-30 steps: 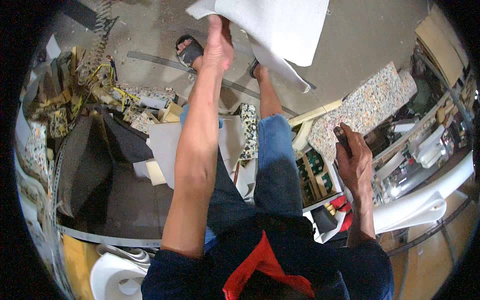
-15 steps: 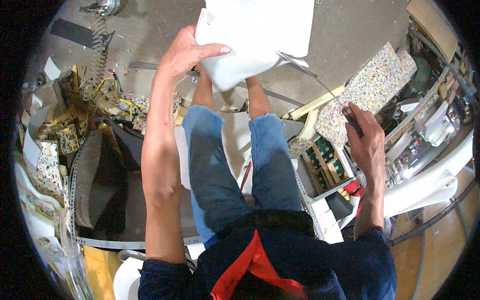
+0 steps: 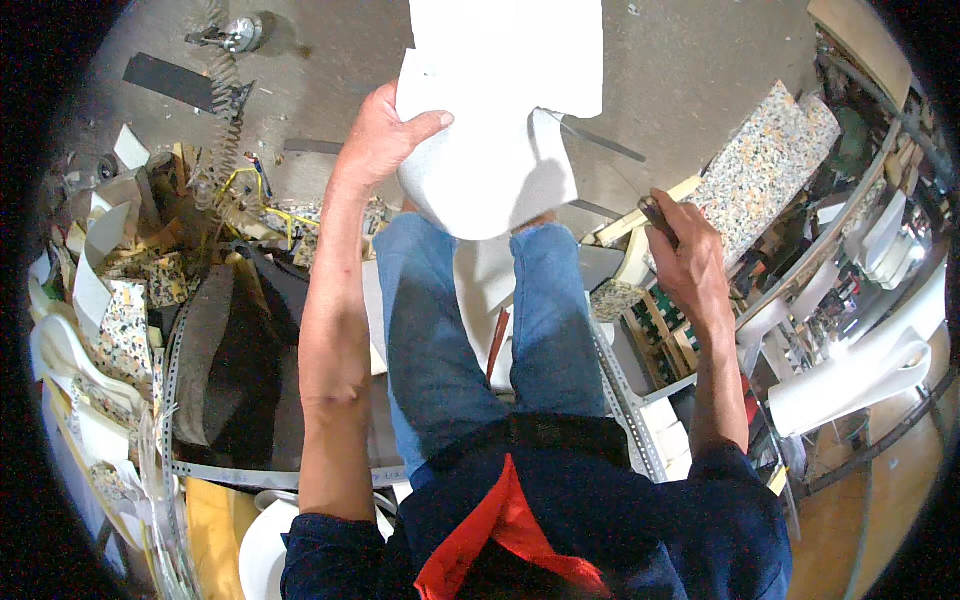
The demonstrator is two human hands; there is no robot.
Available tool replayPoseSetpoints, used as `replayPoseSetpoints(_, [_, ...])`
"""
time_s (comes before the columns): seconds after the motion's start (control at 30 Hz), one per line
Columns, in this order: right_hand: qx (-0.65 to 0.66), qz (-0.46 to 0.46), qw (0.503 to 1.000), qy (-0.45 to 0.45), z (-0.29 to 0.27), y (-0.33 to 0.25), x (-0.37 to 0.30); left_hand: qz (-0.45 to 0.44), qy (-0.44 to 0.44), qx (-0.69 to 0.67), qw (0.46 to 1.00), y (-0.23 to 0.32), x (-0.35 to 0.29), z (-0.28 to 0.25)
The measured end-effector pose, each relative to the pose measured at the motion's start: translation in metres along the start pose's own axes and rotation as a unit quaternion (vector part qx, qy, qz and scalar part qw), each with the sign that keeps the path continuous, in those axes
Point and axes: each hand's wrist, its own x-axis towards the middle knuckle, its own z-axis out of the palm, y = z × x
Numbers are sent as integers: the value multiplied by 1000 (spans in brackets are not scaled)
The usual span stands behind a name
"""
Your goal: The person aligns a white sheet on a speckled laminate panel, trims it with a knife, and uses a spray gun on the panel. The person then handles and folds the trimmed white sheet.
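A dull grey floor [image 3: 690, 60] is spreading beyond the white sheet [image 3: 490, 165], whose supple, rounded edge is facing us. Hands apart, we are clamping the sheet's left edge in our left hand [image 3: 380, 142]; right of the sheet, our right hand [image 3: 688, 255] is gripping a thin-bladed, dark-handled tool [image 3: 655, 213]. Farther right, a speckled foam slab [image 3: 765, 170] is lying.

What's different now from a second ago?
The white sheet came closer to the knees and now hides the feet. The left hand moved left, pinching the sheet's edge. The right hand still holds its tool; the speckled foam stayed put.
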Motion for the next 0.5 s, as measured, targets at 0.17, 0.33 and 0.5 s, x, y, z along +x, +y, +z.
replayPoseSetpoints(0.17, [25,15,1000,-6,2,4,-16,-3,1,15,1000,7,0,0])
replayPoseSetpoints(0.33, [73,50,996,-27,27,-5,-27,2,14,44,999,14,-2,4])
replayPoseSetpoints(0.5, [150,65,987,5,58,-18,-38,5,9,48,999,14,-4,5])
